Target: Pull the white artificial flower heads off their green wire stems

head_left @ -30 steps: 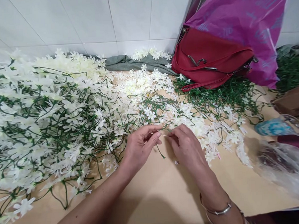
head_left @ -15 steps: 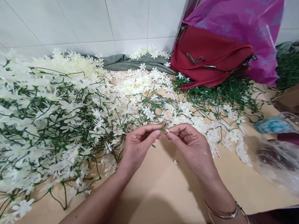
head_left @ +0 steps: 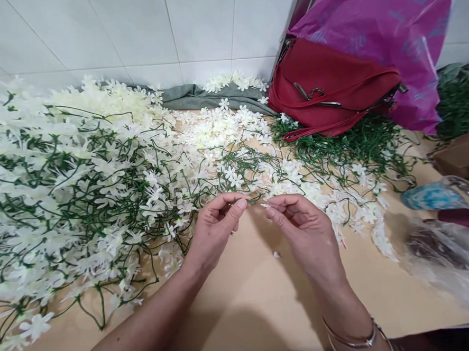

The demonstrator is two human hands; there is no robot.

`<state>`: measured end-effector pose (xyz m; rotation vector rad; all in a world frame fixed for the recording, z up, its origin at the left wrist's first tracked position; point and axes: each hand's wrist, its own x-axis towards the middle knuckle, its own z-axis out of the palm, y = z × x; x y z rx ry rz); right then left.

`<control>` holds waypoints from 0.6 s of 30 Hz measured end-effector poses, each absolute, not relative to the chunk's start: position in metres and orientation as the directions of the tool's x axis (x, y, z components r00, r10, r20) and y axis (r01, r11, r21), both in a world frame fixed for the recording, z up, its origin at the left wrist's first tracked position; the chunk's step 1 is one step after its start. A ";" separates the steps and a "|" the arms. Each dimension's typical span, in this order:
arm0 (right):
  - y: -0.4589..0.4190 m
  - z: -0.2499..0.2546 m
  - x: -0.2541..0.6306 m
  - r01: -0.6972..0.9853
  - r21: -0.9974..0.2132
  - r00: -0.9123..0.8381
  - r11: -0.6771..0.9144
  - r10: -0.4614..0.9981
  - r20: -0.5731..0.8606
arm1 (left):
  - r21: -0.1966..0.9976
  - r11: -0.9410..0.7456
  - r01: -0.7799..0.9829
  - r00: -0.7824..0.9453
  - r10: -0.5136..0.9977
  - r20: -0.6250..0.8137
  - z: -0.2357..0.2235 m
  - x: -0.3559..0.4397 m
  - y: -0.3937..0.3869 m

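Over the table's middle, my left hand is closed in a pinch on a thin green plastic stem, its end poking out past the thumb. Facing it, my right hand pinches a small white piece between thumb and forefinger; it is too small to tell whether it is a stamen or a petal. A narrow gap separates the two sets of fingertips. To the left spreads a big heap of white artificial flowers on green stems. Loose white flower heads lie beyond my hands.
A red handbag rests on green stems, with a purple plastic bag behind it. At right are a blue-and-white plastic cup, a clear plastic bag and a cardboard box. One tiny white bit lies on the table.
My fingertips have drawn slightly apart, the right hand shifting a little to the right and the left hand a little to the left. Each keeps its pinch.
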<state>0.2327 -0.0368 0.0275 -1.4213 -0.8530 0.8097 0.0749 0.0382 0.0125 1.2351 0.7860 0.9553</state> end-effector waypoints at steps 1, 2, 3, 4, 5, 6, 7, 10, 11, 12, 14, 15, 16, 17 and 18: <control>-0.037 0.027 0.234 0.030 -1.000 0.511 -0.003 0.859 0.013 | 0.984 0.058 -0.167 0.415 0.910 0.017 0.013 0.074 0.038; -0.037 0.027 0.236 0.033 -0.999 0.545 -0.007 0.839 0.012 | 0.986 0.045 -0.159 0.417 0.909 0.026 0.014 0.074 0.038; -0.037 0.026 0.239 0.038 -0.999 0.583 -0.004 0.812 0.019 | 0.990 0.024 -0.142 0.419 0.907 0.038 0.015 0.074 0.038; -0.037 0.025 0.242 0.047 -0.999 0.622 0.009 0.782 0.036 | 0.993 -0.005 -0.117 0.421 0.905 0.054 0.017 0.073 0.037; -0.037 0.024 0.245 0.054 -0.998 0.658 0.034 0.751 0.061 | 0.995 -0.044 -0.085 0.425 0.902 0.076 0.018 0.073 0.036; -0.036 0.023 0.248 0.057 -0.996 0.689 0.069 0.719 0.089 | 0.995 -0.088 -0.045 0.432 0.896 0.099 0.020 0.073 0.035; -0.035 0.023 0.251 0.056 -0.993 0.714 0.107 0.691 0.114 | 0.991 -0.132 -0.001 0.442 0.889 0.119 0.021 0.073 0.033; -0.034 0.022 0.256 0.035 -0.982 0.753 0.187 0.641 0.149 | 0.955 -0.240 0.173 0.484 0.866 0.130 0.023 0.077 0.028; -0.034 0.023 0.257 0.029 -0.979 0.757 0.200 0.636 0.152 | 0.929 -0.275 0.247 0.498 0.859 0.121 0.024 0.080 0.026; -0.034 0.024 0.258 0.024 -0.977 0.758 0.211 0.634 0.155 | 0.893 -0.317 0.320 0.514 0.850 0.117 0.025 0.083 0.024; -0.034 0.025 0.257 0.009 -0.973 0.752 0.232 0.640 0.160 | 0.786 -0.438 0.437 0.559 0.817 0.144 0.027 0.092 0.024; -0.035 0.026 0.257 0.002 -0.971 0.747 0.241 0.645 0.162 | 0.722 -0.503 0.475 0.586 0.793 0.167 0.028 0.098 0.026; -0.035 0.027 0.257 -0.003 -0.969 0.742 0.246 0.650 0.163 | 0.658 -0.564 0.499 0.614 0.766 0.190 0.028 0.104 0.028; -0.035 0.027 0.256 -0.006 -0.969 0.737 0.247 0.656 0.162 | 0.596 -0.608 0.524 0.639 0.744 0.197 0.028 0.110 0.031; -0.035 0.027 0.256 -0.008 -0.970 0.734 0.244 0.660 0.161 | 0.540 -0.640 0.548 0.658 0.728 0.195 0.027 0.117 0.035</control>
